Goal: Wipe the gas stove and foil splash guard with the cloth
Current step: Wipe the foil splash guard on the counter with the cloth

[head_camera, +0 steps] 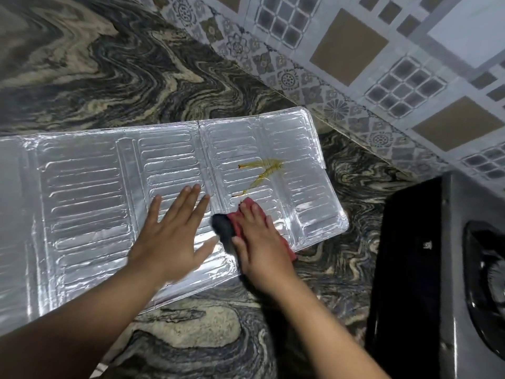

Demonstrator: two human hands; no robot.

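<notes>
Two hands are on the foil splash guard (90, 192), which lies flat and unfolded on the marbled countertop (95, 64) rather than standing behind the burners. The left hand (175, 231) rests on the middle panel with fingers straight and spread, palm down, pinning the sheet. The right hand (259, 239) presses a red cloth (237, 217) onto the panel beside it, fingers laid fairly straight over the fabric, with a dark fold of the cloth bunched out near the thumb. Just beyond the fingertips lies a yellowish-brown greasy smear (266, 168), with a smaller streak close to the cloth edge; both are unwiped. The gas stove (448, 263) sits apart at the right edge of the view, only partly visible, and looks like the part of the job not yet reached (my judgement from its distance from the cloth). The main risk is the foil itself: it is thin and ribbed, so a hard push toward the stain could crease or tear it, especially along the fold lines between panels. If the left hand lifts, the light sheet would likely slide across the smooth counter with the stroke. The grease may also spread along the embossed grooves instead of lifting, leaving a thin film behind.
</notes>
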